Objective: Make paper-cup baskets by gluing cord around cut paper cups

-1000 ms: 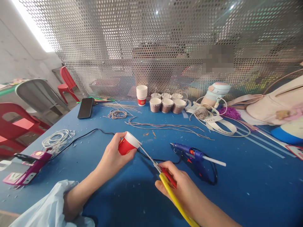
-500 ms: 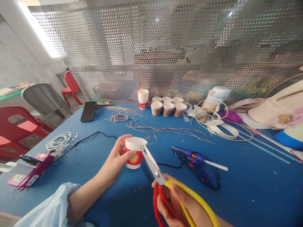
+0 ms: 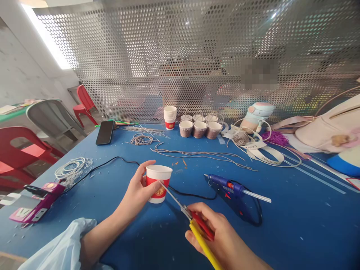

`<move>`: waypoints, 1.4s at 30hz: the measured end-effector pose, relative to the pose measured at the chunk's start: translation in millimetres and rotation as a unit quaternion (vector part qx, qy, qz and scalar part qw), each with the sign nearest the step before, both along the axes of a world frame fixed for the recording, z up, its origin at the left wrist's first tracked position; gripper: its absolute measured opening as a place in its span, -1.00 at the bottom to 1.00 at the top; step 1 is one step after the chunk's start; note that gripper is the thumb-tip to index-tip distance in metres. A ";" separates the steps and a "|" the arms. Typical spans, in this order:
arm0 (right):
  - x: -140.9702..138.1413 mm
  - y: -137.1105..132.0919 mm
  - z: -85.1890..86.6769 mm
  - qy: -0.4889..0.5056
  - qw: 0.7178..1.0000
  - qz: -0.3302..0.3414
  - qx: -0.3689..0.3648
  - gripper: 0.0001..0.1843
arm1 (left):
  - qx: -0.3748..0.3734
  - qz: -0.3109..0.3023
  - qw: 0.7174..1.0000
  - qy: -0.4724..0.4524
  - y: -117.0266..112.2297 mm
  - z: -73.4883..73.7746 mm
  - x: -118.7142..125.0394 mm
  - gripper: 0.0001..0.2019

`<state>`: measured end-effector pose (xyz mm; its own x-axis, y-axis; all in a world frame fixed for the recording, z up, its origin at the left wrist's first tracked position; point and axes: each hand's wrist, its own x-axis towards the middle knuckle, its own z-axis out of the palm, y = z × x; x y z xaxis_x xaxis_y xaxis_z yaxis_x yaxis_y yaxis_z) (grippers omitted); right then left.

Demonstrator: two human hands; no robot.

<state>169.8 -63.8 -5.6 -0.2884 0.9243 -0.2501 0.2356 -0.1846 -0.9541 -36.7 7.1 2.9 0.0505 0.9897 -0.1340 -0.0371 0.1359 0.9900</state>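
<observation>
Glare is entering from a bright strip (image 3: 46, 35) at upper left. Glints are dotting the perforated screen (image 3: 146, 56), shadow is darkening the near tabletop (image 3: 157, 234), and wide-angle distortion is stretching the margins

Just one cam here, worn on the head and aimed forward and down across a blue table (image 3: 295, 225). The left hand (image 3: 140, 187) and right hand (image 3: 221, 232) reach in from below, so they're pretty close to the lens, around the lower middle. Straight ahead it faces a perforated metal screen (image 3: 135, 45) that fills most of the top. Pretty wide view too: red chairs (image 3: 38, 150) way off left, a pale bag (image 3: 323, 129) cropped by the right edge.
</observation>
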 end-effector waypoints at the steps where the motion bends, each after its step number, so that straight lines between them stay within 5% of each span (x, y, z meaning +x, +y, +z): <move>1: -0.5 0.5 -0.7 -0.033 0.999 -0.002 0.018 -0.76 | 0.011 0.006 1.000 0.011 -0.6 0.9 0.2 -0.30; 10: 3.4 6.1 -6.1 -0.149 0.986 -0.031 0.071 -0.73 | 0.092 0.034 0.985 0.144 1.8 -3.5 -4.4 -0.28; 27: 3.7 8.6 -8.9 -0.161 0.983 -0.048 0.071 -0.78 | 0.215 0.044 0.943 0.250 5.5 -10.0 -8.6 -0.37; 42: 5.8 8.3 -4.5 -0.163 0.984 -0.025 0.070 -0.78 | 0.412 0.104 0.812 0.400 3.8 -17.6 -4.6 -0.32</move>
<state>175.6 -55.5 -10.0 -0.1680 0.9672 -0.1907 0.5269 -0.0754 -0.8466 -41.4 10.8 -14.7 0.0930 0.7357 0.6708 0.7256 -0.5115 0.4604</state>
